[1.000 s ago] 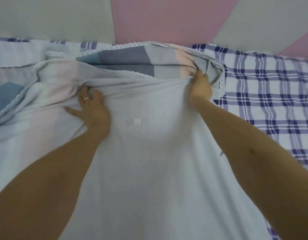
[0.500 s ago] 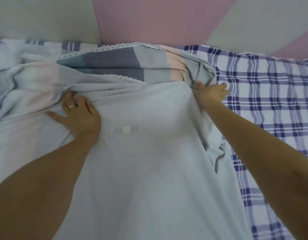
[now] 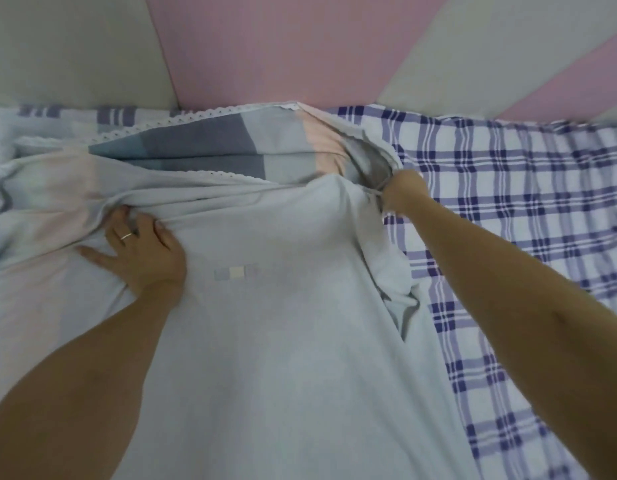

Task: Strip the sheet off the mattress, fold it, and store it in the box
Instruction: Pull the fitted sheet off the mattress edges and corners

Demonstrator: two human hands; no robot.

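Observation:
The pale blue sheet lies folded over on the bed, its plain underside up; its far part shows grey, teal and peach blocks with a white lace edge. My left hand, wearing a ring, presses on the sheet with its fingertips curled into a bunched fold. My right hand is closed on the sheet's far right corner, pinching the fabric and a thin edge of it. The box is not in view.
The mattress cover, white with purple plaid, lies bare on the right and shows at the far left. A padded headboard wall in pink and grey panels rises right behind the bed.
My right hand has shifted slightly right and closed on the sheet's corner, pulling it outward. My left hand has stayed on the same fold. The view has moved a little.

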